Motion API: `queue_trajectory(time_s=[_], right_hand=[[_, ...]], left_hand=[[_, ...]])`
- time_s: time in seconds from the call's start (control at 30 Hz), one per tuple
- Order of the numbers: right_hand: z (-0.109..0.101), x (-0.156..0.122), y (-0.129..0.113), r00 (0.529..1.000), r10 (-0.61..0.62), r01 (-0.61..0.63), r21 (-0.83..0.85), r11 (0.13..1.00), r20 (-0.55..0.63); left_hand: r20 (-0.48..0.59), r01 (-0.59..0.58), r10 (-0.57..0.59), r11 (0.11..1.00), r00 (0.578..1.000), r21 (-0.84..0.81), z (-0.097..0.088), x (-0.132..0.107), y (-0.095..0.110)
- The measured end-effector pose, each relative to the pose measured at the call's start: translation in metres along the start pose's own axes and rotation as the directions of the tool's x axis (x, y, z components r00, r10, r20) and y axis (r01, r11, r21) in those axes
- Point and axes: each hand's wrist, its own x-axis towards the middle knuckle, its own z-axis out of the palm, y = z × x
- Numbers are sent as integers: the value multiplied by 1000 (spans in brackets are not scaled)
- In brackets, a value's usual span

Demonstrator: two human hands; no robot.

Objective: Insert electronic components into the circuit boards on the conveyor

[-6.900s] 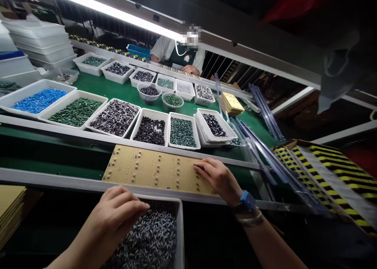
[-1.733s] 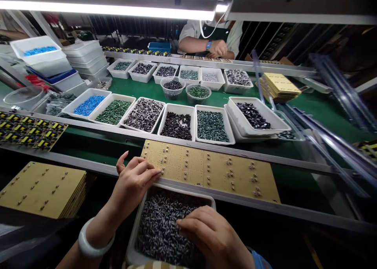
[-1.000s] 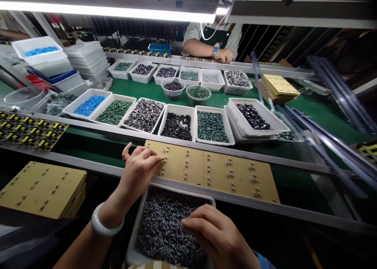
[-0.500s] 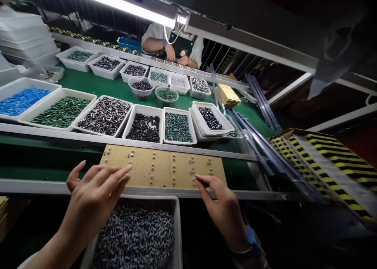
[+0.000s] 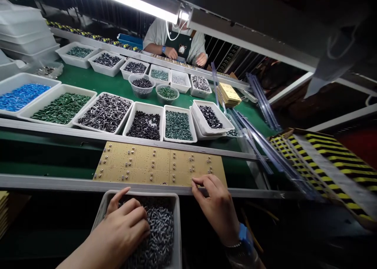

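A tan circuit board (image 5: 160, 165) lies across the metal rails, with small components standing in several groups of rows. My left hand (image 5: 126, 222) is down in a white bin (image 5: 176, 222) of small grey cylindrical components (image 5: 160, 233). Its little finger sticks up and the other fingers curl downward; their tips are hidden, so what they grip is unclear. Over the board's lower edge, right of its middle, my right hand (image 5: 216, 200) holds thumb and forefinger together in a pinch. Anything between those fingertips is too small to make out.
Behind the board stands a row of white trays of components, including blue parts (image 5: 22, 98) and green parts (image 5: 63, 108). More tubs stand farther back. Clear plastic tubes (image 5: 259, 143) lie at the right. A co-worker (image 5: 179, 45) sits opposite, below a lamp (image 5: 132, 4).
My left hand has moved from the board's left side down into the bin. My right hand has dropped slightly toward the board's near edge. The co-worker's hands have moved apart.
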Motion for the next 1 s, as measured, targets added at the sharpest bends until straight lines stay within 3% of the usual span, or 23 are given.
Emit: queue_trajectory(time_s=[0.2,0.33,0.47,0.7,1.0], right_hand=[[-5,-1,-1,999,4,-4,-12,1000,47],[-20,7,6,974,-91,90,13,996,209],[-28,16,15,953,-166,166,23,986,255],[-28,19,17,927,-268,285,-27,958,263],[-30,17,16,925,-294,318,-65,946,240]], left_hand=[[-13,-14,14,999,1000,-50,8,-4,0],[-34,-11,9,999,999,-54,15,-9,-6],[-8,-13,13,999,1000,-50,17,-10,-6],[32,95,-91,979,995,-180,-9,0,6],[-78,180,-206,951,976,-253,-29,13,0]])
